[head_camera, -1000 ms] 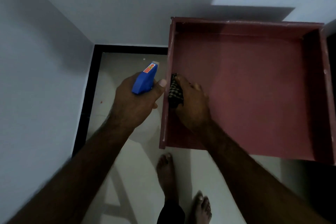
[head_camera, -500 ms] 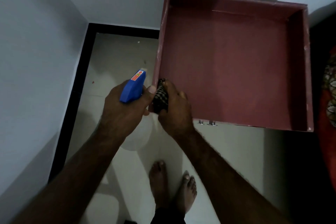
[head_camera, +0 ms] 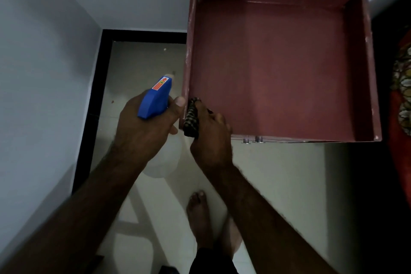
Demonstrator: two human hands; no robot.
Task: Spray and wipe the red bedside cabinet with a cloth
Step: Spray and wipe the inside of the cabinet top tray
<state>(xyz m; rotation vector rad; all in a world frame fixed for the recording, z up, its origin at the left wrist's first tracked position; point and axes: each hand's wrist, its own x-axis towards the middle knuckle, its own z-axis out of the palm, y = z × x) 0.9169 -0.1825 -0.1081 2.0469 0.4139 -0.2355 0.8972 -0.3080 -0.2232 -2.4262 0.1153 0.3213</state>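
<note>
- The red bedside cabinet lies ahead and to the right of both hands, its recessed top ringed by a raised lip with chipped paint. It looks rigid and heavy, so I judge it will stay put under firm rubbing. No hold on it is needed beyond bracing on the lip.
- The spray bottle sits in the left hand, just left of the cabinet's near-left corner. The fingers are wrapped around the blue trigger head, thumb against the side. The pale body below the hand looks like light, smooth plastic; gripping at the neck under the trigger seems the safest hold.
- The cloth is bunched in the right hand, which is clenched on it and presses it against the inside of the left lip at the near corner. It is a dark checked fabric, soft and limp, and best kept wadded.
- The two hands are nearly touching across the lip.
- The trigger head carries an orange-red sticker with an arrow; no writing is legible.
</note>
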